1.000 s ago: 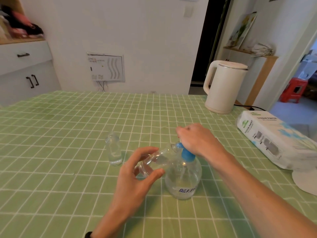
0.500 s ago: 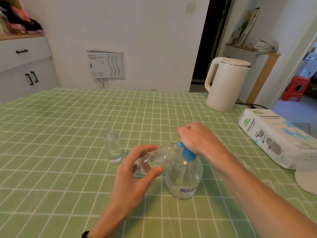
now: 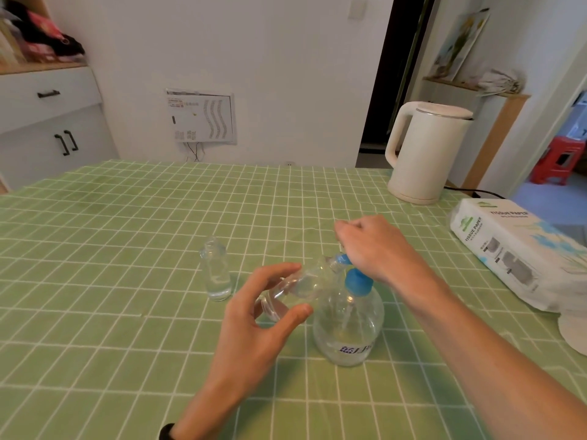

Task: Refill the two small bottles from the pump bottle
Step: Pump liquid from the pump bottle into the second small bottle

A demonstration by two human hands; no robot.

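Near the table's (image 3: 127, 217) middle, the left hand (image 3: 254, 315) is pinching a tilted small bottle (image 3: 298, 287), mouth slanting up at the pump bottle's (image 3: 347, 325) blue spout (image 3: 341, 258); the right hand's (image 3: 374, 246) curled fingers are covering its head.

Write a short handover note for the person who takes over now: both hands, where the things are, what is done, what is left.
Left hand: holds the tilted bottle, its mouth at the blue nozzle.
Right hand: curled over the head of the pump bottle, which stands on the table.
Upright bottle: uncapped, to the left, apart from both hands, with only a little liquid at the bottom.
Done: the tilted bottle is in place for pumping; its level cannot be told.
Left: finish filling it, then fill the upright bottle.
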